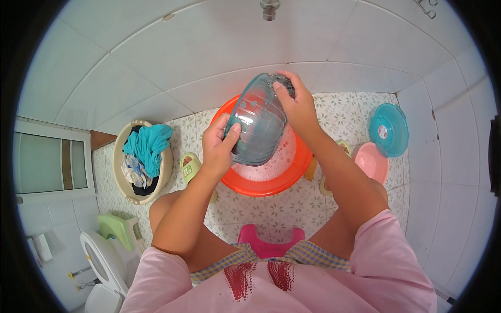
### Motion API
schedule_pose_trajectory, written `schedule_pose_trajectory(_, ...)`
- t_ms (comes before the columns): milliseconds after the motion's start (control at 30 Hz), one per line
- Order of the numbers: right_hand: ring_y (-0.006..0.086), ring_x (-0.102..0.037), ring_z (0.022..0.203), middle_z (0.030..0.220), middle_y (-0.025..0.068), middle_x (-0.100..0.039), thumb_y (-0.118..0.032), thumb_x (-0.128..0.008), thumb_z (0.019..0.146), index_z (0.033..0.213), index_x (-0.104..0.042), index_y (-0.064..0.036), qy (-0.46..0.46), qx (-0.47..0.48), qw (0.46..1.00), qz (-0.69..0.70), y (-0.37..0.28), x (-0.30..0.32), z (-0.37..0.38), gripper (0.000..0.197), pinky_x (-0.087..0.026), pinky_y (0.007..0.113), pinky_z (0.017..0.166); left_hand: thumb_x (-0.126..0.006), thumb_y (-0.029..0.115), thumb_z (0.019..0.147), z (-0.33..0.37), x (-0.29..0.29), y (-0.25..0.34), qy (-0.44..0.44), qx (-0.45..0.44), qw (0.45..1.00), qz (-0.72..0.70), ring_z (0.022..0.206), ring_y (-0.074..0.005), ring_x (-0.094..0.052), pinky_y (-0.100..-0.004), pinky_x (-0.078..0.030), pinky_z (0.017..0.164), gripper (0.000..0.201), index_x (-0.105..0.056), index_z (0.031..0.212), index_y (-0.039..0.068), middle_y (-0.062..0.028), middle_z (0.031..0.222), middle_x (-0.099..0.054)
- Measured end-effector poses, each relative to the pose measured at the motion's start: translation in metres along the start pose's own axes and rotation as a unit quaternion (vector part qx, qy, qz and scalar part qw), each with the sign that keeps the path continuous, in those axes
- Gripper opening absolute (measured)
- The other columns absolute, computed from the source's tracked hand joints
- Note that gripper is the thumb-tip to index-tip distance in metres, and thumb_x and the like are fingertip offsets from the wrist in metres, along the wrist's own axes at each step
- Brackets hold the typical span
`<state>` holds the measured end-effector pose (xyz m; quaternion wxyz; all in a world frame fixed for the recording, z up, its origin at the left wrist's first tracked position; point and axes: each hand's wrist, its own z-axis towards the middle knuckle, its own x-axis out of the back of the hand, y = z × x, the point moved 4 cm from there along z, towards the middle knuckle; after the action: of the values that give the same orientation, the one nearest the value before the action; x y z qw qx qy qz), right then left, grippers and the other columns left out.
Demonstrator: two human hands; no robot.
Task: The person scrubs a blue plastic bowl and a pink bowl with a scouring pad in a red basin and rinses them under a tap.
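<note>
A clear bluish plastic basin (258,125) is held up on its side, tilted, above a large orange tub (261,190) of sudsy water. My left hand (219,141) grips its rim at the lower left, thumb on the wall and fingers behind. At the basin's upper right, my right hand (297,101) is closed around a grey metal scouring pad (282,83), which touches the basin's outer side. White foam (284,151) with bubbles shows in the tub. Part of the tub is hidden behind the basin and my hands.
A beige laundry basket (119,172) with clothes (148,148) stands left. On the right are a teal basin (399,130) and a pink basin (373,161). A pink stool (266,245) lies below me; a white toilet (102,261) sits lower left. A metal tap (270,9) juts from the wall.
</note>
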<state>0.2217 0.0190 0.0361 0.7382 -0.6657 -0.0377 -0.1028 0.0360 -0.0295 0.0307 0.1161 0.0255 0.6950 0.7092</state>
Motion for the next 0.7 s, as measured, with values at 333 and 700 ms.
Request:
schedule_pose_trajectory(333, 0.0214, -0.057, 0.1, 0.108, 0.0124, -0.061, -0.021, -0.052, 0.093, 0.12, -0.052, -0.0048, 0.1, 0.027, 0.987, 0.123, 0.006, -0.005, -0.012, 0.032, -0.044, 0.033, 0.089, -0.057, 0.019, 0.093, -0.001, -0.01, 0.005, -0.024, 0.009, 0.999, -0.023, 0.092, -0.0107, -0.058, -0.025, -0.047, 0.081, 0.029, -0.049, 0.115, 0.002, -0.0063, 0.106, -0.061)
schedule_pose_trajectory(700, 0.0251, -0.06, 0.097, 0.105, 0.0157, -0.062, -0.018, -0.06, 0.087, 0.117, -0.054, -0.0021, 0.001, 0.064, 0.994, 0.083, 0.009, -0.034, -0.029, 0.034, -0.046, 0.034, 0.086, -0.06, -0.005, 0.077, 0.009, -0.013, -0.01, -0.06, 0.22, 0.956, -0.186, 0.102, -0.0206, -0.062, -0.0336, -0.048, 0.09, 0.054, -0.04, 0.128, 0.001, -0.0122, 0.113, -0.06)
